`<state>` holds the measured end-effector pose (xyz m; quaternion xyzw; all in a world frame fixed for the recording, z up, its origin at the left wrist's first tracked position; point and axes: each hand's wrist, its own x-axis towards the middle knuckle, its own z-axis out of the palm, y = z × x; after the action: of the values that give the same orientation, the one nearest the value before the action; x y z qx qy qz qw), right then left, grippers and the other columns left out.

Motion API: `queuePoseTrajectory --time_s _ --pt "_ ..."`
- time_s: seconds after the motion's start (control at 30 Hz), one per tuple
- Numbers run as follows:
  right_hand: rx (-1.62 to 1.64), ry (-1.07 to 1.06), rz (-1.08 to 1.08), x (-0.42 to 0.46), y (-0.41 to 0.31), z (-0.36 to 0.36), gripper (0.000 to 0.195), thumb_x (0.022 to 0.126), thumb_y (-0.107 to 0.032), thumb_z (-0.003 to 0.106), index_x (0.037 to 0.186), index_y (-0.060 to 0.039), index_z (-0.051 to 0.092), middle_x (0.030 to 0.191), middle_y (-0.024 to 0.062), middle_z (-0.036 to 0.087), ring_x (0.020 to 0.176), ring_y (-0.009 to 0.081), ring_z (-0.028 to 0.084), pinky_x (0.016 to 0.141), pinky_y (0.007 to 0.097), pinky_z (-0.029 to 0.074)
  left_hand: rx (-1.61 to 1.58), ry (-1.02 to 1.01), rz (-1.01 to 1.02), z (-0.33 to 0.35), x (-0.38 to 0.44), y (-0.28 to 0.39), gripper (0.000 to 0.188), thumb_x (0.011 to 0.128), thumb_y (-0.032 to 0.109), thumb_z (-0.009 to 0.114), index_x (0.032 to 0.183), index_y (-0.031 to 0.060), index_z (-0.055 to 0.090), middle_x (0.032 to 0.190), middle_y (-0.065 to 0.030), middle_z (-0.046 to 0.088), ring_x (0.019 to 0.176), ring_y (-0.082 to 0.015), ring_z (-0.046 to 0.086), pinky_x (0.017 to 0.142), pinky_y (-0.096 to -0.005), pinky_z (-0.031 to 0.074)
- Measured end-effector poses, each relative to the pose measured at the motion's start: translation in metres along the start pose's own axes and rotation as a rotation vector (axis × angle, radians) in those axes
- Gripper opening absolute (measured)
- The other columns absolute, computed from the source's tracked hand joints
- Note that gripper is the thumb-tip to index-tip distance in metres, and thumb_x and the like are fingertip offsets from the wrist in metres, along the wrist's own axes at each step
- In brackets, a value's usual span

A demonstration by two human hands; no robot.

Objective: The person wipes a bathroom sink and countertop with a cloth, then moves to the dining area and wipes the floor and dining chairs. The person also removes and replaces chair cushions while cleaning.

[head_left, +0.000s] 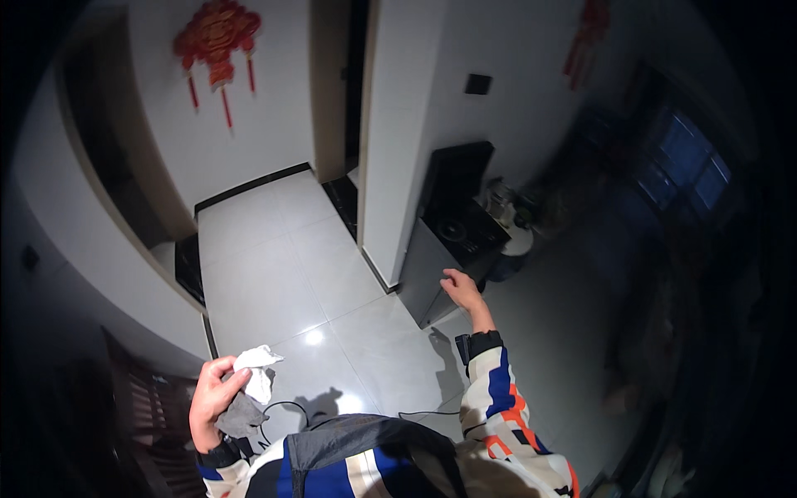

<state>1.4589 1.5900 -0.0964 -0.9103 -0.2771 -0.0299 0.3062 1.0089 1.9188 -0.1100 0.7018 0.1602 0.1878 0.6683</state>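
My left hand [213, 398] pinches a crumpled white cloth or tissue [258, 367] between thumb and fingers at the lower left. A dark grey cloth [241, 416] hangs below that palm, apparently held by the lower fingers. Reaching forward, my right hand [462, 289] has loosely bent fingers with a small gap at the thumb, and nothing shows in it. It appears in front of a grey cabinet [425, 267] whose black lid [457, 171] stands raised. A round fitting [451, 230] shows on the cabinet's black top. Whether the right hand touches the cabinet cannot be told.
Pale glossy floor tiles [268, 267] run between doorways on both sides. A wall corner [398, 187] juts out beside the cabinet. Behind it stands a round white-topped stand [518, 241] with objects on it. Thin black cables [289, 403] lie low. Slatted dark wooden furniture [149, 404] is at left.
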Motion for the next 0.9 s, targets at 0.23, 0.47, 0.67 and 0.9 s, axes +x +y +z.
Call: queuePoseTrajectory --time_s 0.23,0.47,0.67,0.9 --pt "0.473 -0.278 0.094 0.039 -0.097 0.094 0.033 0.088 -0.015 0.054 0.117 -0.0002 0.054 0.084 0.0054 0.065 0.071 0.0101 0.06 0.063 0.0248 0.048 0.003 -0.096 -0.02 -0.066 0.058 0.027 0.019 0.086 0.017 0.063 0.084 -0.0011 0.063 0.071 0.0021 0.06 0.069 -0.0047 0.049 0.062 -0.023 0.041" --pt "0.365 -0.738 0.046 0.172 -0.09 0.158 0.04 0.086 -0.015 0.059 0.121 0.0013 0.052 0.087 0.0067 0.064 0.075 0.0117 0.061 0.072 0.025 0.049 -0.061 -0.074 -0.147 -0.092 0.211 0.078 0.014 0.086 0.015 0.062 0.087 0.0009 0.063 0.073 0.0048 0.059 0.07 -0.0035 0.048 0.063 -0.0211 0.04" --pt "0.235 -0.643 0.284 0.334 -0.051 0.182 0.04 0.085 -0.018 0.059 0.12 0.0006 0.054 0.091 0.0091 0.064 0.075 0.0155 0.062 0.071 0.0264 0.049 -0.036 0.161 0.009 -0.118 0.414 0.115 0.012 0.087 0.012 0.059 0.086 0.0001 0.061 0.071 0.0052 0.057 0.07 -0.0018 0.047 0.064 -0.0198 0.039" --pt "0.344 -0.716 0.452 0.461 -0.074 0.213 0.044 0.085 -0.028 0.058 0.123 -0.0056 0.052 0.095 0.0036 0.064 0.081 0.0138 0.061 0.068 0.0271 0.046 -0.029 0.187 -0.003 -0.166 0.574 0.125 0.01 0.087 0.011 0.057 0.084 0.0017 0.059 0.07 0.0061 0.052 0.067 -0.0016 0.044 0.06 -0.0186 0.037"
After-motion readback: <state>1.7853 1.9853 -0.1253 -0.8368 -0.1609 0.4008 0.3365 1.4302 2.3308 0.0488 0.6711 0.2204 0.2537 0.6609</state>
